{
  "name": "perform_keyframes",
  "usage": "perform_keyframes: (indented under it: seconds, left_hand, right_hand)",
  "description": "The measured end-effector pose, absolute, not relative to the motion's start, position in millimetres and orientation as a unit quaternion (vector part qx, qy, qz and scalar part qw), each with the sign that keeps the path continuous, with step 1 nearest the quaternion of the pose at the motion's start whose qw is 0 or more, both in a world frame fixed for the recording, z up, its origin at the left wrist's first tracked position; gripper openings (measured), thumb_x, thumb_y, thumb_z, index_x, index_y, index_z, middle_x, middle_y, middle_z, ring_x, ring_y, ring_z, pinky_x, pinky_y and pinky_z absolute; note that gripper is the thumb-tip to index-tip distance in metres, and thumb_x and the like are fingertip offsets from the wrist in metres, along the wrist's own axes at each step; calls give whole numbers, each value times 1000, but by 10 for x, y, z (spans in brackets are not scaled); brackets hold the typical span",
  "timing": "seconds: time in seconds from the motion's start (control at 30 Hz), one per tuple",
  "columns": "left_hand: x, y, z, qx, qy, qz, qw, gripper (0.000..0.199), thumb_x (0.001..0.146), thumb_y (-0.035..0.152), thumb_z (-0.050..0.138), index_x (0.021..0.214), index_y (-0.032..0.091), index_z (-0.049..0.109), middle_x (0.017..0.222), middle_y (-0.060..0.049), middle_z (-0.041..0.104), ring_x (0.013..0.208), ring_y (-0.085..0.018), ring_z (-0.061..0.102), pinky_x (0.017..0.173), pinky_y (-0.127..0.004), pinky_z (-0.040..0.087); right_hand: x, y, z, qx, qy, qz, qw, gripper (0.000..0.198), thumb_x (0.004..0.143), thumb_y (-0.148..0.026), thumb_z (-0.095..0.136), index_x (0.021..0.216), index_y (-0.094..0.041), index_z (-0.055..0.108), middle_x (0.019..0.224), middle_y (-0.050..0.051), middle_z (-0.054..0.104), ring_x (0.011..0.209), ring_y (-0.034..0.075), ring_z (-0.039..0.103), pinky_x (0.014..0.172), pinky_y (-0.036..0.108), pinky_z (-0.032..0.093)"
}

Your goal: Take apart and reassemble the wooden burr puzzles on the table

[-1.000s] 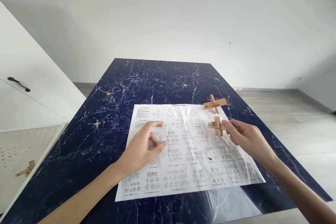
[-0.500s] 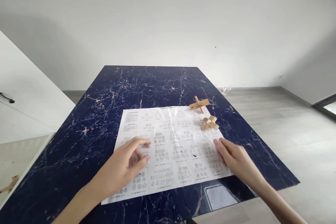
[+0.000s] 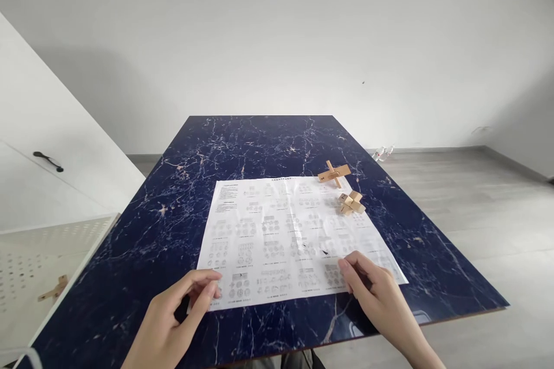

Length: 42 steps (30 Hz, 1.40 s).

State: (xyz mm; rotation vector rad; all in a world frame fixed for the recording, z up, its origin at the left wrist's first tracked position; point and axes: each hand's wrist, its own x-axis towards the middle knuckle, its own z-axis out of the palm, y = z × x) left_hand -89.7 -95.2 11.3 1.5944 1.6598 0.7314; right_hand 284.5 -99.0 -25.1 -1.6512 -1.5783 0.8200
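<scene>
A white printed sheet (image 3: 277, 253) with rows of small diagrams lies flat on the dark blue marbled table (image 3: 251, 144). My left hand (image 3: 173, 311) rests by the sheet's near left corner, loosely curled, with a small gap between thumb and index fingertips. Over the near right part of the sheet is my right hand (image 3: 376, 294), its fingers bent and a gap showing behind the thumb. Nothing shows in either hand. A wooden interlocking block puzzle (image 3: 351, 203) sits on the sheet's right side. Behind it, a wooden cross-shaped puzzle (image 3: 334, 173) lies at the far right corner.
White furniture with a black handle (image 3: 48, 161) stands on the left. Below it, a wooden piece (image 3: 54, 288) lies on a perforated pale surface. A clear object with red marks (image 3: 383, 153) is on the floor past the table's right edge. A pale wall rises behind.
Both hands have drawn back toward the near edge of the sheet, and my left thumb and index finger have come closer together. The view has shifted slightly; the puzzles stay in place.
</scene>
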Motion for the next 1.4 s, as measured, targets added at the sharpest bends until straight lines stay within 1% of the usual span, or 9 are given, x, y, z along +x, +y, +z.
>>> perform_keyframes:
  seconds: [0.17,0.3,0.47,0.63,0.8,0.97,1.13,1.4]
  left_hand:
    - [-869,-974,113,592,644,336,350,48,92,68,65,109,24,77,93,-7,80,82,-25,77,72,-28,66]
    - [-893,-989,93,612,629,340,337,50,94,68,64,111,23,76,94,-8,80,82,-25,78,70,-29,66]
    - [-872,-1000,100,642,611,338,318,48,97,66,60,111,22,75,92,-8,80,80,-23,76,75,-30,64]
    - [-814,-1026,152,648,601,348,312,48,97,64,60,110,20,74,92,-8,79,78,-23,75,73,-31,63]
    - [-757,-1055,204,650,588,364,314,46,97,63,61,107,20,74,91,-8,77,79,-22,73,77,-32,62]
    - [-719,-1091,242,639,584,384,322,46,95,63,61,103,19,73,86,-7,75,74,-21,69,74,-31,60]
    - [-741,-1122,203,642,573,405,309,41,96,60,61,101,20,71,83,-5,72,71,-20,65,72,-31,56]
    - [-760,-1185,175,644,573,408,299,41,98,58,59,103,19,70,83,-5,71,71,-19,65,71,-30,54]
  right_hand:
    - [2837,-989,-256,-629,-613,298,375,49,107,-62,49,76,-24,52,62,-3,45,57,16,42,56,29,34]
    - [2851,-978,-253,-621,-612,298,389,50,108,-62,49,77,-24,53,62,-2,51,57,17,47,59,29,37]
    - [2867,-982,-275,-609,-614,295,406,49,108,-63,48,78,-24,52,63,-2,54,58,18,50,62,30,40]
    - [2889,-986,-279,-603,-624,279,410,50,107,-64,50,75,-24,52,61,-2,55,57,17,51,63,31,40]
    - [2917,-994,-281,-590,-626,285,423,51,107,-65,49,75,-24,52,62,-2,55,58,18,52,63,31,40]
    - [2905,-977,-309,-583,-632,274,431,54,105,-69,47,74,-25,51,61,-1,57,56,18,52,62,32,39]
    - [2848,-949,-321,-580,-637,261,436,55,103,-72,47,73,-26,51,59,-1,56,57,20,53,62,33,39]
    - [2815,-973,-279,-577,-625,280,445,56,99,-74,52,72,-25,51,57,-2,54,55,19,49,63,33,36]
